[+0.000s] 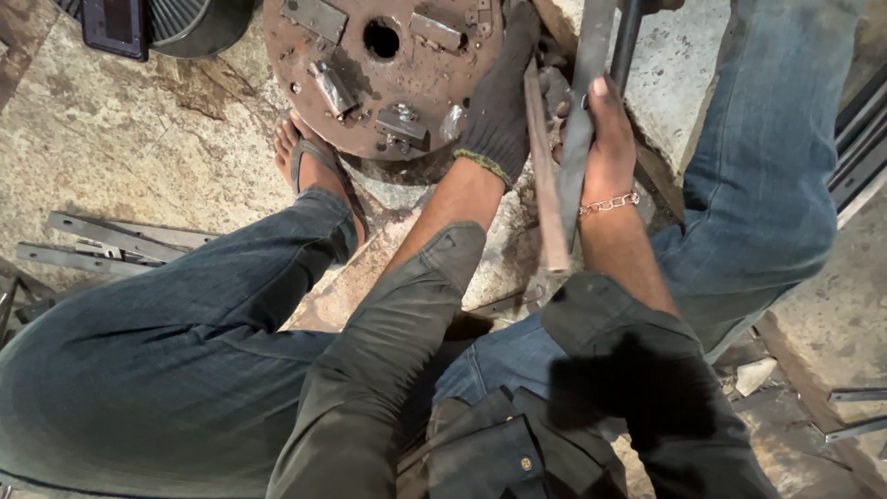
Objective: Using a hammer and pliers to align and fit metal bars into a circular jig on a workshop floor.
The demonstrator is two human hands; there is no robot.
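Beside rusty disc (379, 74): gloved left hand (499, 106), right hand (605, 139) apparently gripping bar (577, 139).

Metal workshop, floor level. I squat on a stained, cracked concrete floor (139, 139). Before me: a rusty round steel plate (370, 83) with welded fixtures. Cut flat steel strips (111, 240) lie about; scrap offcuts (855, 411) too.

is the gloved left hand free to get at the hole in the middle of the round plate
Probably yes. The gloved left hand rests at the round plate's right edge, and the hole lies open just beside it, nothing covering it; only small welded blocks sit between.
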